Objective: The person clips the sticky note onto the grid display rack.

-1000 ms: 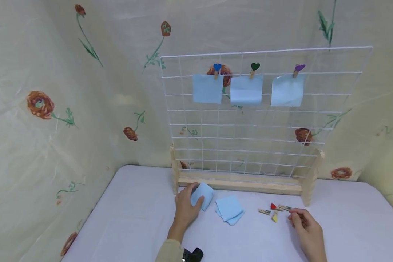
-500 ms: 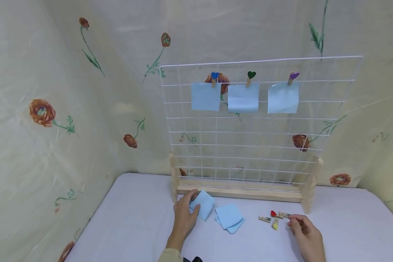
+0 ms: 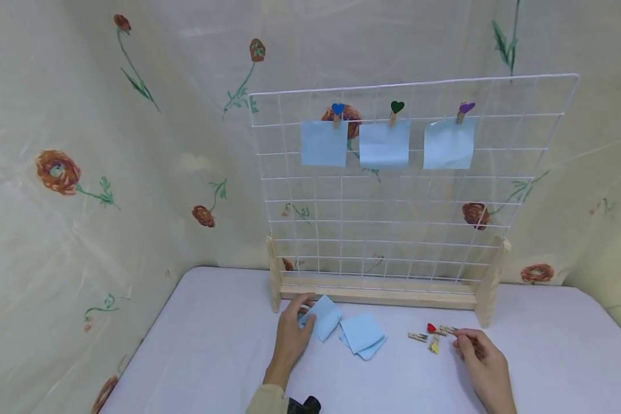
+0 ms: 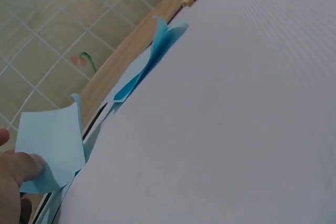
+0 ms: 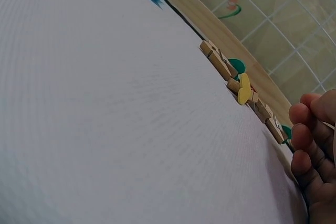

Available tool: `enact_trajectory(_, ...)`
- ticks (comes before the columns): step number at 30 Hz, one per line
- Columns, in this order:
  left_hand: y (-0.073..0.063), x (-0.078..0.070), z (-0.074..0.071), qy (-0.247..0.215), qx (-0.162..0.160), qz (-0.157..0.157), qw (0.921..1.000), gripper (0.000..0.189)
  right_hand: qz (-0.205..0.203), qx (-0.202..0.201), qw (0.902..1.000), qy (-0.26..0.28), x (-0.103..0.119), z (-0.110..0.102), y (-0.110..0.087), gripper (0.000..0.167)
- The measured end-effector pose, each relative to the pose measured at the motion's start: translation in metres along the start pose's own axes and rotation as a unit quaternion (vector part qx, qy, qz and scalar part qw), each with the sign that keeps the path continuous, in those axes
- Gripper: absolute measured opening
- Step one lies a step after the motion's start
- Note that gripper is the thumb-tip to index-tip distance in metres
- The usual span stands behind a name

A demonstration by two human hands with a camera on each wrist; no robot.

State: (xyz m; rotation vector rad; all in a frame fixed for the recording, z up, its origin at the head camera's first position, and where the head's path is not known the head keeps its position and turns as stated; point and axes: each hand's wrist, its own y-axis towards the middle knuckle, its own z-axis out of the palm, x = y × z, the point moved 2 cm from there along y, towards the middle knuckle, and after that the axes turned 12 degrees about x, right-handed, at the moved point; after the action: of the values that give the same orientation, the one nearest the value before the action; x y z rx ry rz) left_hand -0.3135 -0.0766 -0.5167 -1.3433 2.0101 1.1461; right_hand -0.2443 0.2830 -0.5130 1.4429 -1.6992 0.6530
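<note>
My left hand [image 3: 292, 333] pinches a blue square paper note [image 3: 327, 317] near the foot of the rack. In the left wrist view the thumb presses the face of this note [image 4: 52, 140], and another blue edge shows beneath it. Just right of it two overlapping blue notes [image 3: 363, 334] lie on the table. My right hand [image 3: 483, 365] is at the right, fingers loosely curled, fingertips right at the end of a small wooden clothespin [image 3: 447, 329]. In the right wrist view that clothespin [image 5: 273, 127], with a green heart, lies just beside the fingers; nothing shows between thumb and forefinger.
Behind the hands stands a white wire grid [image 3: 393, 201] on a wooden base [image 3: 383, 293]. Three blue notes [image 3: 384, 146] hang near its top on heart clothespins. Several more clothespins, with a red heart [image 3: 431, 328] and a yellow heart [image 3: 434, 347], lie on the table.
The note in my left hand has shifted slightly right, closer to the two overlapping notes. The right hand stays by the clothespins. The head view has tilted a little.
</note>
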Motion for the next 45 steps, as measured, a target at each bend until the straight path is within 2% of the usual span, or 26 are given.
enact_trajectory(1,0.0,-0.005,-0.003,-0.031,-0.004,-0.005,0.9995,0.047,-0.005,-0.002,1.0,-0.001,0.0,0.0,0.0,0.024)
enact_trajectory(4,0.001,-0.001,-0.005,-0.113,-0.02,-0.03,0.993,0.043,-0.022,-0.01,0.9997,-0.006,-0.001,-0.002,0.0,0.022)
enact_trajectory(7,0.002,0.0,-0.007,-0.153,-0.035,-0.07,0.9851,0.039,-0.029,-0.012,0.9995,-0.007,-0.002,-0.003,0.0,0.021)
enact_trajectory(8,0.002,0.002,-0.006,-0.167,-0.037,-0.075,0.9824,0.039,-0.028,-0.011,0.9995,-0.008,-0.002,-0.004,0.0,0.021)
enact_trajectory(14,-0.002,-0.017,-0.022,-0.238,-0.041,-0.078,0.9672,0.036,-0.031,0.011,0.9991,-0.026,0.0,0.001,-0.003,0.02)
enact_trajectory(17,-0.004,-0.01,-0.024,-0.254,-0.057,-0.089,0.9615,0.035,-0.043,0.036,0.9974,-0.045,0.003,0.007,-0.003,0.019)
enact_trajectory(21,-0.002,0.007,-0.021,-0.264,-0.075,-0.106,0.9557,0.035,-0.066,0.052,0.9938,-0.074,0.006,0.01,-0.005,0.017)
enact_trajectory(25,0.001,0.014,-0.016,-0.261,-0.073,-0.113,0.9559,0.035,-0.105,0.055,0.989,-0.089,0.006,0.008,-0.007,0.023)
enact_trajectory(28,0.002,0.012,-0.014,-0.254,-0.075,-0.115,0.9573,0.031,-0.126,0.073,0.9843,-0.099,0.006,0.005,-0.006,0.026)
enact_trajectory(32,0.001,0.01,-0.014,-0.256,-0.083,-0.125,0.955,0.022,-0.137,0.091,0.979,-0.12,0.004,0.005,-0.003,0.024)
enact_trajectory(36,0.001,0.006,-0.015,-0.277,-0.085,-0.138,0.947,0.02,-0.168,0.073,0.973,-0.141,0.004,0.007,-0.003,0.024)
enact_trajectory(39,0.001,0.004,-0.015,-0.292,-0.088,-0.135,0.9427,0.019,-0.189,0.054,0.9695,-0.146,0.005,0.008,-0.003,0.025)
enact_trajectory(45,0.0,0.002,-0.015,-0.298,-0.097,-0.125,0.9415,0.019,-0.17,0.064,0.973,-0.143,0.007,0.009,-0.004,0.021)
